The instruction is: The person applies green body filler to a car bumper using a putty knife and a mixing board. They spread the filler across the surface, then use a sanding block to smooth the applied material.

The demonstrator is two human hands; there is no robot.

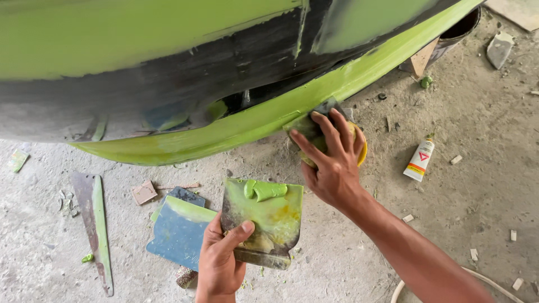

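Near and left, the left hand [220, 259] pinches a flat metal spreader board [264, 221] carrying a lump of green putty [265, 190]. Just right and farther off, the right hand [332, 161] presses a small dark scraper [310, 127] against the long green body-panel edge [269, 118], which slants up to the right.

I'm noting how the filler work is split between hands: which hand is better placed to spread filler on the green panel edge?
Likely the right hand: it already presses a spreader against the panel edge. The left hand is lower, holding the board with the green filler, away from the panel.
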